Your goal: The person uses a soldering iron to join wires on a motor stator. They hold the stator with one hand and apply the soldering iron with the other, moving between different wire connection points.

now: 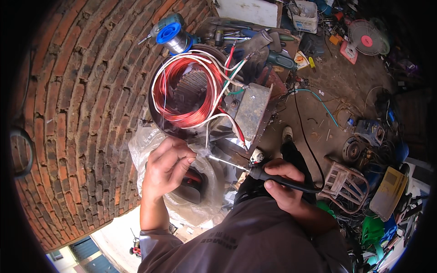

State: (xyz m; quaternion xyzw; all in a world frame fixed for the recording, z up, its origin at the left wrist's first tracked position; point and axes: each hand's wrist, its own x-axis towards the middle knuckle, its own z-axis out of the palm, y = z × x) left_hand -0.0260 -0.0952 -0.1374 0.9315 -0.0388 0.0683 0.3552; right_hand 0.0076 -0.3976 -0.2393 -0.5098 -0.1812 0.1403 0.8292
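My right hand (290, 194) grips the black handle of a soldering iron (257, 172), whose metal shaft points left. Its tip is at or very near the lower end of a white lead wire (207, 136). Close to that tip, my left hand (165, 167) is closed in a pinch, apparently on thin solder wire mostly hidden by the fingers. A fine strand runs down from the blue spool of solder (176, 42) toward this hand. Above both hands, a ring of red enamelled wire (193, 119) with white, red and green leads sits on a round motor housing (157, 119).
A brick wall (82, 100) rises on the left. Hand tools (234, 35) lie behind the housing, beside a grey metal box (251, 105). Clear plastic sheeting (211, 200) is under my left hand. The iron's black cord (302, 123) crosses the right side, near a wooden chair (339, 182).
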